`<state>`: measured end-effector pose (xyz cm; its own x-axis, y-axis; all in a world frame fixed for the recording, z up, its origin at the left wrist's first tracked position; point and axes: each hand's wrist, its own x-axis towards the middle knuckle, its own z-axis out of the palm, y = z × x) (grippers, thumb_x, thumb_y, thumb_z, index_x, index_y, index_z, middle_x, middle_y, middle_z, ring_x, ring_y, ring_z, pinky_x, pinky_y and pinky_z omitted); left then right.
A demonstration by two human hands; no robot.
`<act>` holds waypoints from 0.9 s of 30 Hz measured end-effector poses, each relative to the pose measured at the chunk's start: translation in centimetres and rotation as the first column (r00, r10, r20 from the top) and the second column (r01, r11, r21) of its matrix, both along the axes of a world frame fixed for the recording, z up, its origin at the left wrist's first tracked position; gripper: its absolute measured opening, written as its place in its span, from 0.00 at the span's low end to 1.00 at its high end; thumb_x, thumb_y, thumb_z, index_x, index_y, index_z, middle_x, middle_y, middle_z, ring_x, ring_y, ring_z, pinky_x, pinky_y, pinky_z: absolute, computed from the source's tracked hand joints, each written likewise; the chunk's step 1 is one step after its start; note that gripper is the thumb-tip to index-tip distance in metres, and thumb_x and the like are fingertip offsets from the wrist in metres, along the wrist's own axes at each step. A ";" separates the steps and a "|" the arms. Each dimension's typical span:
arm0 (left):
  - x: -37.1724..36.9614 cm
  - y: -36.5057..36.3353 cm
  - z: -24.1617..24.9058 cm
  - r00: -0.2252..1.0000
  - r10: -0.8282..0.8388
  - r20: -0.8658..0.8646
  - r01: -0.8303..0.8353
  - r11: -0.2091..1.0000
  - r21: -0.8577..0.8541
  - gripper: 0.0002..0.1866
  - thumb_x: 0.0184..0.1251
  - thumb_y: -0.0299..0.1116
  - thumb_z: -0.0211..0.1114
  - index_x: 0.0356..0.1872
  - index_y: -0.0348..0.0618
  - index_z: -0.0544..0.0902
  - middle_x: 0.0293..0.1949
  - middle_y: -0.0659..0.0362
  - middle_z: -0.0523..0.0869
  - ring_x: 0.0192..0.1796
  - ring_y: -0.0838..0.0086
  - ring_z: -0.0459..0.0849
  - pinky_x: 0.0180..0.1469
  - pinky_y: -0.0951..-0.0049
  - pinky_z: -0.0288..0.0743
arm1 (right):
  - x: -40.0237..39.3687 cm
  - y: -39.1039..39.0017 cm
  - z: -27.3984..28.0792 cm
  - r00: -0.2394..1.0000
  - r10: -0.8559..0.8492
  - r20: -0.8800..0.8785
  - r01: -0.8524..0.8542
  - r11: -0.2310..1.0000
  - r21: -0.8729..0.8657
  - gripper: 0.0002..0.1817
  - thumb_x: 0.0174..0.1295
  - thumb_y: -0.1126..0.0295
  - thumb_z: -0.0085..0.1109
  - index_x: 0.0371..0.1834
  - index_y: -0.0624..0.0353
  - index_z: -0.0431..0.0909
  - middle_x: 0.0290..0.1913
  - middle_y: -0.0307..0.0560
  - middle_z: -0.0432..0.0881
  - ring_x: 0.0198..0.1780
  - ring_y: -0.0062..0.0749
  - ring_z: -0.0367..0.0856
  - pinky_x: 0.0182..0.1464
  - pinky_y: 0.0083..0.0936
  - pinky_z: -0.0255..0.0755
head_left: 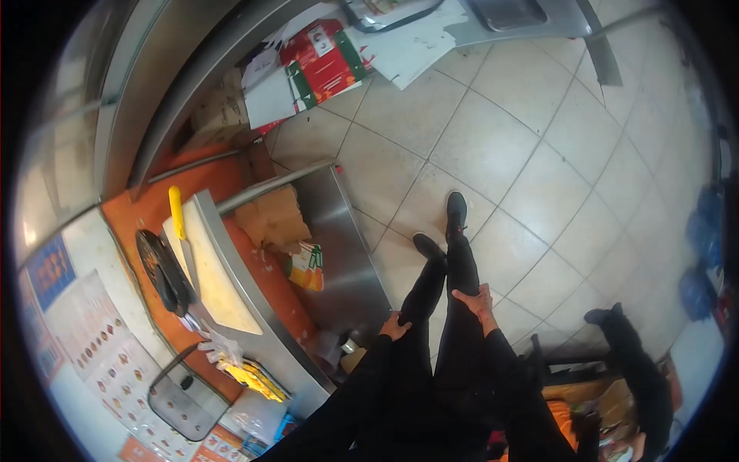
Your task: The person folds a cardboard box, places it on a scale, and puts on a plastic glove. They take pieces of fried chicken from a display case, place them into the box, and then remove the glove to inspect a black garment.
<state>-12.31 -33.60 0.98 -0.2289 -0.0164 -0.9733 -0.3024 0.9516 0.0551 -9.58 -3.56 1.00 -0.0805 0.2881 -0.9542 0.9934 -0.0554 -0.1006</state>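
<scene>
The person sat or leaned with both legs stretched out over the pale tiled floor [493,146], dressed in black trousers [443,339] and black shoes [456,209]. The left hand [394,327] lay flat on the left thigh, fingers spread loosely and gripping nothing. The right hand [477,300] rested on the right thigh in the same way, fingers relaxed against the dark cloth, holding no object.

To the left stood a steel-fronted tabletop [231,254] with an orange top surface. On it lay a white rectangular cutting board [212,277], and a knife with a yellow handle [177,212] lay along the board's far left edge. Just left of the board sat a round black pan [162,273]. Nearer along the tabletop lay a crumpled white glove or cloth [219,346], some yellow items [254,377] I could not identify, and a wire-mesh basket [181,396] beside printed menu sheets [104,346].

Below the tabletop, a shelf held brown cardboard pieces [273,219] and an orange and green carton [308,266]. On the far side of the floor lay red and green flattened boxes [323,61] with white sheets [408,50]. At the near right, another person's dark-clad leg and shoe [616,331] showed, well apart from the hands.
</scene>
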 end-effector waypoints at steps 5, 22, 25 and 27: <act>-5.8 2.4 1.5 0.997 -0.076 0.028 0.075 0.997 0.025 0.34 0.53 0.46 0.69 0.58 0.39 0.68 0.55 0.42 0.76 0.60 0.53 0.74 0.60 0.61 0.68 | -1.2 1.0 -0.6 0.998 -0.059 -0.015 0.059 0.998 0.031 0.51 0.27 0.40 0.77 0.49 0.68 0.67 0.47 0.62 0.77 0.51 0.50 0.76 0.52 0.34 0.71; -14.9 5.6 -0.5 0.978 -0.205 -0.049 0.196 0.971 -0.137 0.56 0.35 0.52 0.77 0.68 0.59 0.52 0.55 0.37 0.70 0.58 0.43 0.72 0.58 0.53 0.69 | -3.3 -2.8 -0.8 0.988 -0.153 0.003 0.153 0.986 0.060 0.47 0.31 0.43 0.77 0.48 0.68 0.67 0.45 0.57 0.77 0.48 0.44 0.77 0.50 0.31 0.71; -14.9 4.9 0.0 0.982 -0.187 -0.019 0.181 0.969 -0.166 0.55 0.36 0.53 0.75 0.68 0.56 0.53 0.53 0.38 0.74 0.55 0.44 0.75 0.58 0.54 0.70 | -3.5 -3.8 -1.0 0.994 -0.098 0.040 0.091 0.986 0.140 0.44 0.31 0.43 0.77 0.43 0.66 0.69 0.42 0.55 0.78 0.45 0.43 0.77 0.48 0.32 0.71; -15.1 4.6 -0.6 0.971 -0.231 -0.060 0.220 0.964 -0.148 0.56 0.38 0.55 0.73 0.69 0.52 0.51 0.51 0.38 0.77 0.52 0.46 0.78 0.57 0.56 0.71 | -4.2 -3.5 -0.6 0.993 -0.094 0.070 0.089 0.994 0.070 0.44 0.30 0.42 0.77 0.42 0.69 0.71 0.41 0.57 0.78 0.46 0.43 0.78 0.48 0.32 0.71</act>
<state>-27.45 -29.00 0.41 -0.3157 -0.0897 -0.9446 -0.0796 0.9945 -0.0678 -13.82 -7.10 0.38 0.0182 0.3539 -0.9351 0.9893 -0.1419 -0.0345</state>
